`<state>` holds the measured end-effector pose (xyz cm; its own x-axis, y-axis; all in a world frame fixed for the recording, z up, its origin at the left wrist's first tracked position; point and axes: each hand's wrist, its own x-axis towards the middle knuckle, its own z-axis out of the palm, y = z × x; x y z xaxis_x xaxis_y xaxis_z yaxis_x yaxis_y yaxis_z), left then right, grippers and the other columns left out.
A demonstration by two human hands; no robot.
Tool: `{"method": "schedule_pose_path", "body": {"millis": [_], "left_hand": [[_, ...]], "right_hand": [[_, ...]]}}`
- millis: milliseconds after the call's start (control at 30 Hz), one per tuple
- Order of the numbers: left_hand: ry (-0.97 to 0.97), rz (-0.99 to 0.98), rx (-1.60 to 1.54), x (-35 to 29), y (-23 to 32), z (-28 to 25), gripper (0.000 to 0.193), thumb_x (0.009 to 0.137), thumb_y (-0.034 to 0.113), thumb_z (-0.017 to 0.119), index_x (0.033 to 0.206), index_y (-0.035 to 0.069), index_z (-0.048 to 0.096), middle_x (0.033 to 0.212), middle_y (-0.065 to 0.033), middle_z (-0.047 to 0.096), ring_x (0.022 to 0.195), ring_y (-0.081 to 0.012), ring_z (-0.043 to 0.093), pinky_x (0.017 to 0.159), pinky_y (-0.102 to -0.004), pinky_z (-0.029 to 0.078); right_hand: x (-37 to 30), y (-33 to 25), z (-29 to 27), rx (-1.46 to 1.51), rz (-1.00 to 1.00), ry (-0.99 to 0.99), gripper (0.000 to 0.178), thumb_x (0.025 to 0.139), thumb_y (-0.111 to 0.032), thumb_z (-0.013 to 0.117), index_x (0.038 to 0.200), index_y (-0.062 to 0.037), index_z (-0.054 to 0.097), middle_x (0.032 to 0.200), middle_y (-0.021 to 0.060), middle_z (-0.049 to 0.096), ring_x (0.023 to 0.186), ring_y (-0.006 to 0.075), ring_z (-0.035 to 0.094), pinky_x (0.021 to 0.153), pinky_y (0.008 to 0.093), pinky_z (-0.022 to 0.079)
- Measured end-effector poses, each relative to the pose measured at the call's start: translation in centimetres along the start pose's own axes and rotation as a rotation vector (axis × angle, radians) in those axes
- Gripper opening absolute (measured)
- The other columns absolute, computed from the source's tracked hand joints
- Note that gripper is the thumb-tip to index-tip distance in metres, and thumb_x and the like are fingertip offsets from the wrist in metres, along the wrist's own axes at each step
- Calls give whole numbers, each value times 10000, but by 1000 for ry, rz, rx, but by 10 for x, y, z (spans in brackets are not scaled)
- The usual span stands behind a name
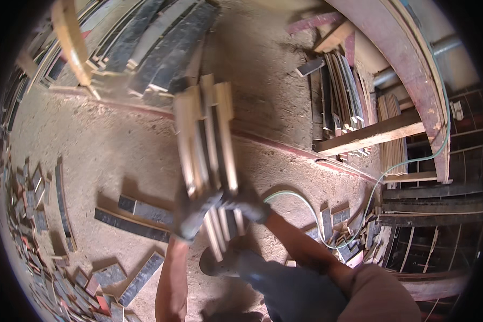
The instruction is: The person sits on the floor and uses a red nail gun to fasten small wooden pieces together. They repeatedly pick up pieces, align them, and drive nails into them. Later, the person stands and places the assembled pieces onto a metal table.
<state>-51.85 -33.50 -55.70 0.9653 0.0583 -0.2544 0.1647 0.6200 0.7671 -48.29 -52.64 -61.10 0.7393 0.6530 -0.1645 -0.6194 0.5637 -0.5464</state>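
A bundle of long, narrow wooden strips [203, 137], pale on their edges and dark on some faces, is held out in front of me at mid-frame. Both hands wear dark grey gloves. My left hand [192, 214] is closed round the left side of the bundle near its lower end. Closed on the right side is my right hand [247, 202]. The strips' short ends stick out below the hands, above my shoe. The bundle is slightly blurred. Just left of my left hand, dark-faced boards [136, 217] lie on the floor.
Scattered offcuts [64, 284] cover the lower left. Long dark boards [172, 48] lie at the far left, beyond a reddish strip [273, 142] crossing the dusty floor. At right stand stacked strips [344, 91], a wooden beam [373, 135] and a curved panel [408, 70]. A green hose [306, 206] loops nearby.
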Motion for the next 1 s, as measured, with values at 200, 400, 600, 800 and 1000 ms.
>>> {"method": "schedule_pose_path", "body": {"millis": [200,400,600,800,1000], "left_hand": [[-232,-51,398,193,9,150,416,1033,262,764,1344,0,677,1243,-117,743,1138,-208,703,932,-309,575],[-478,491,990,347,-79,125,628,1007,192,764,1565,44,515,1479,-234,547,1435,-364,515,1196,-468,449],[-296,435,1187,327,-86,95,704,960,27,725,1617,90,480,1679,-253,356,1591,-434,349,1266,-536,391],[-156,832,972,265,-68,121,745,943,25,757,1630,95,479,1692,-237,438,1557,-417,433,1284,-504,373],[300,606,1319,66,-41,-69,701,905,44,818,1552,39,550,1571,-216,541,1449,-388,527,1224,-468,450]], "right_hand": [[56,-212,-22,-689,-239,465,637,881,-202,904,1419,-37,606,1319,123,718,1161,239,730,1013,353,611],[177,-292,-161,-1245,-354,631,812,991,-220,755,1644,-74,296,1276,201,708,1185,349,687,1094,437,523],[207,-292,-163,-1834,-315,853,630,1008,-425,665,1487,-64,474,1228,283,724,1056,491,728,956,550,584],[173,-438,-177,-2899,-242,594,309,1013,-358,643,1185,-113,717,1226,136,721,1108,415,640,1036,585,486],[120,-483,-208,-2914,64,665,376,1085,-292,526,1325,-76,717,1164,215,761,1058,419,733,999,675,498]]}}
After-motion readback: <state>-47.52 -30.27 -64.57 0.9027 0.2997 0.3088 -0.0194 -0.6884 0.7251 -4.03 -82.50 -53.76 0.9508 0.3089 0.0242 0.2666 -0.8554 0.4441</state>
